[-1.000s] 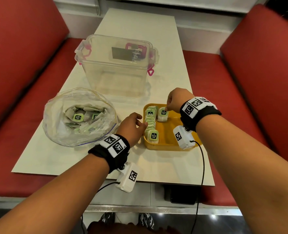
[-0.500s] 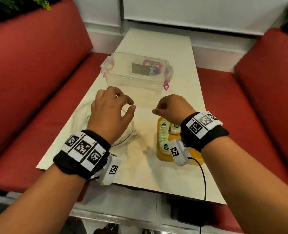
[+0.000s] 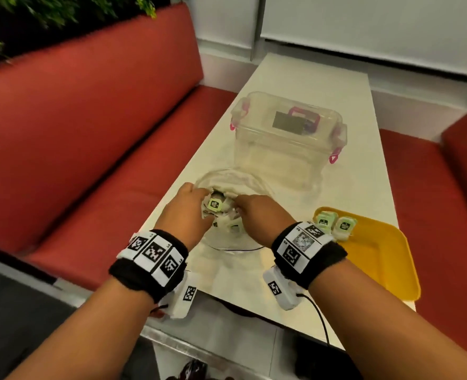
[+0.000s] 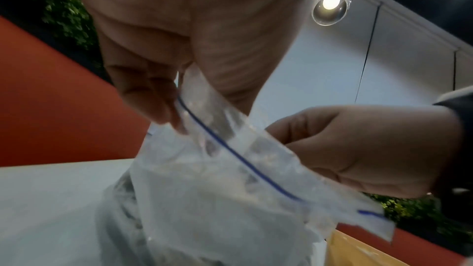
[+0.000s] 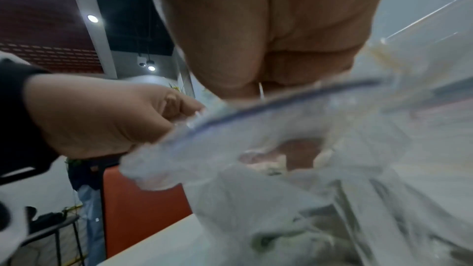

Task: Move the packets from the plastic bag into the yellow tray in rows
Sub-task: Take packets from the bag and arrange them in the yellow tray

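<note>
Packets (image 3: 214, 204) heaped inside one clear plastic bag (image 3: 228, 185) near the front left of a long cream table (image 3: 303, 75); only one green-and-black label plainly readable through the open mouth, the rest too blurred to count. Left hand (image 3: 186, 215) and right hand (image 3: 262, 215) both at the bag's mouth, one on each side. Left wrist view: left-hand fingers (image 4: 153, 98) curled and pinching the bag's top edge just beside its blue zip line (image 4: 230, 149). Right wrist view: right-hand thumb and fingers closed over the same blue-lined rim, plastic bunched beneath them. One yellow tray (image 3: 385, 259) at the table's front right corner, just right of the right wrist, holding a short row of packets at its far left end, two green labels visible, others hidden behind the wristband. One clear storage box (image 3: 287, 138) with pink clasps standing beyond the bag, apart from it. Two red benches (image 3: 89, 119) flanking the table. Two black wristbands with square markers, one per wrist.
</note>
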Demonstrator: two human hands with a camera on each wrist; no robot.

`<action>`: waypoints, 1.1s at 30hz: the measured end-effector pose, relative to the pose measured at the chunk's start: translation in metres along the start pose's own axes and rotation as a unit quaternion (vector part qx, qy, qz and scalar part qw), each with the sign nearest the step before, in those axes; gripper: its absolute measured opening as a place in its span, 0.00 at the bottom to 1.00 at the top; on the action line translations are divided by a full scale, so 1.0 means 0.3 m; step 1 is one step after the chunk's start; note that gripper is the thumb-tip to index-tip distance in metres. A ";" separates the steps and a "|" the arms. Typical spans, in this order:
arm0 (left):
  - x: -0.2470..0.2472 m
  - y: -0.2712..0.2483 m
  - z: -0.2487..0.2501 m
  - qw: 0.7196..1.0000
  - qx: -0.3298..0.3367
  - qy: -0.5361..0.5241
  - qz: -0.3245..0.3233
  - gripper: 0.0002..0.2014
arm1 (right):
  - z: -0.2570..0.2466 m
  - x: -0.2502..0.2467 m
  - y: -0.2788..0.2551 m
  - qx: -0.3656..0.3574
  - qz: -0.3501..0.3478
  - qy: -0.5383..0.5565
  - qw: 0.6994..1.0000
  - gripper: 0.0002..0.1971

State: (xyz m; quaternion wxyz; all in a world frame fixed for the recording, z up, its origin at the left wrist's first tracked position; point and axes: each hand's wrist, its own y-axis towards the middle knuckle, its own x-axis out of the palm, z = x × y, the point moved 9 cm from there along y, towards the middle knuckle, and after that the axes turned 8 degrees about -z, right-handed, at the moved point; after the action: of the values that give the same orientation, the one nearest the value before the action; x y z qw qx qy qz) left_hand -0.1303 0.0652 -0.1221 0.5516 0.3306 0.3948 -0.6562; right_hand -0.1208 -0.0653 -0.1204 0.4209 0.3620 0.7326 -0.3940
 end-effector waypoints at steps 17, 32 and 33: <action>0.049 -0.010 0.012 0.998 0.058 -0.005 -0.039 0.39 | 0.032 0.099 0.068 0.053 -0.113 -0.161 0.979 0.11; -0.083 -0.079 0.080 0.976 0.166 -0.055 0.127 0.14 | 0.082 -0.088 -0.090 0.056 0.114 0.087 0.988 0.09; -0.104 -0.087 0.100 0.970 0.180 -0.061 0.154 0.12 | 0.098 -0.104 -0.107 0.059 0.124 0.122 0.983 0.08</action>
State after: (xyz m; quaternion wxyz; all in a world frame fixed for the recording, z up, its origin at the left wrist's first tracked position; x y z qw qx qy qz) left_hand -0.1505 0.0553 -0.0768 0.6006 0.4406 0.1802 -0.6424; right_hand -0.1269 -0.1112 -0.0935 0.3520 0.5190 0.7035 -0.3343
